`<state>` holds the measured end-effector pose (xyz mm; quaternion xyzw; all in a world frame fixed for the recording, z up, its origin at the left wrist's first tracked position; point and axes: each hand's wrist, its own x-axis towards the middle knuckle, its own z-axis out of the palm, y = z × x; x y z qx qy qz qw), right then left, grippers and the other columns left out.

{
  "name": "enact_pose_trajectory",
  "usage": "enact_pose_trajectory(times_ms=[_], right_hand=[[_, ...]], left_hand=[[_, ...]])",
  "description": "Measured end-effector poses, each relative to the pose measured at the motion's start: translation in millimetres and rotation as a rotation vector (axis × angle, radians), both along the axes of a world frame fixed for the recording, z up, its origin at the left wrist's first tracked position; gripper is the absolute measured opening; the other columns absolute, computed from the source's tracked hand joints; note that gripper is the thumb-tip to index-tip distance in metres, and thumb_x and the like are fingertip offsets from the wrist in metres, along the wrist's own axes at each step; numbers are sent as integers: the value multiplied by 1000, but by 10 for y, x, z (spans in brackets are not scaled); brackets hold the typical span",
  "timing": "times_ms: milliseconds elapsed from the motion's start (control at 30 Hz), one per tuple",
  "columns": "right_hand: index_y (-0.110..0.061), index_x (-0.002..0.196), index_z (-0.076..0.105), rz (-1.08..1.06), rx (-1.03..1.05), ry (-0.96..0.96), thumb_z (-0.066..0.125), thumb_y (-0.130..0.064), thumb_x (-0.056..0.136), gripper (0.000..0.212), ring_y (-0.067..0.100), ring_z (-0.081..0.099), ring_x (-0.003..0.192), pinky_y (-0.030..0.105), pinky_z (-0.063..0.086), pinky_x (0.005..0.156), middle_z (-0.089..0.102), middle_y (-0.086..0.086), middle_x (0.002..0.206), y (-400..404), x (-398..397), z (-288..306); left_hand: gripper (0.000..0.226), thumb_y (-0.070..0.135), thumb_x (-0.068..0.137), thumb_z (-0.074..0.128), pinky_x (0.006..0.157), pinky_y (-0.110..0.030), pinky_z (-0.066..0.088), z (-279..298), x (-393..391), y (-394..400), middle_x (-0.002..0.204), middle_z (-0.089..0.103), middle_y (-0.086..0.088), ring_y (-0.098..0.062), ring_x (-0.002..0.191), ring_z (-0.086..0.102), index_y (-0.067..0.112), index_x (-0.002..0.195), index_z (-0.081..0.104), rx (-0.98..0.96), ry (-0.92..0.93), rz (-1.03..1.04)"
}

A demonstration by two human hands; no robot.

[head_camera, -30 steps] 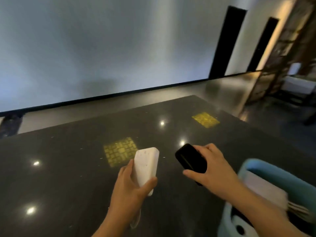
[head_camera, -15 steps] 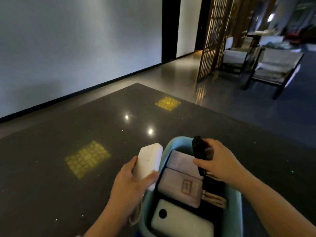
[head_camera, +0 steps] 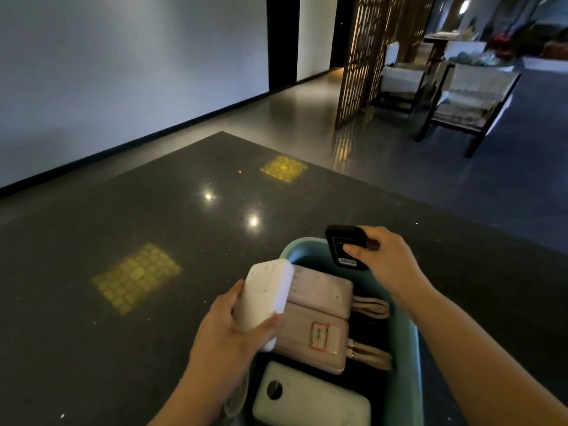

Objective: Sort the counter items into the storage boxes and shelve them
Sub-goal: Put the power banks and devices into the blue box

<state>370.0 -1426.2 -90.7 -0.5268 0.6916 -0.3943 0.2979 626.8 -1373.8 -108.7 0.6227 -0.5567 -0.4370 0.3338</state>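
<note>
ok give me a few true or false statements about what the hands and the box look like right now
1. The left hand holds a white power bank. True.
2. The right hand is empty. False: it grips a small black device above the far end of the box.
3. The teal storage box already has items in it. True: two pinkish power banks and a white one lie inside.
4. The white power bank in the left hand lies flat on the counter. False: it is held up at the box's left edge.
5. The box is on a shelf. False: it sits on the dark counter.
</note>
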Motion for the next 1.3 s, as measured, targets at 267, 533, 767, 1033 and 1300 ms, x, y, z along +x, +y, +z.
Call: enact_pose_trajectory(times_ms=[267,533,767,1033,1300], right_hand=[[-28,97,64,-37,47,109,75,-19,80,22,4,64,84,23,52,71,68,-9,89,-188,147,-86],[-30,104,65,63,126,142,66,-23,88,17,-4,59,86,12,44,70,67,-14,93,-195,283,-306],[-34,107,67,-7,204,28,70,-28,84,24,-2,63,84,17,49,69,69,-15,95,-177,238,-425],[-26,114,67,34,265,-32,66,-26,88,26,3,64,90,26,53,82,70,-10,101,-212,247,-444],[-29,114,66,-14,310,49,66,-32,87,26,9,64,83,31,55,75,69,-8,95,-202,223,-461]], left_hand=[[93,47,70,80,98,-40,45,-46,96,-25,130,47,12,-11,114,50,29,148,33,-6,-32,-41],[106,62,50,68,93,-30,43,-60,118,-24,129,47,16,-5,112,50,32,146,35,-1,50,-45],[108,65,46,69,86,-22,40,-54,115,-25,121,48,21,5,105,49,31,144,38,-11,78,-52],[105,62,50,69,93,-30,42,-78,109,-27,125,47,20,-4,111,49,33,145,36,-10,54,-34],[94,52,66,80,86,-25,39,-92,119,-13,125,46,20,-1,108,48,31,146,35,-23,63,-25]])
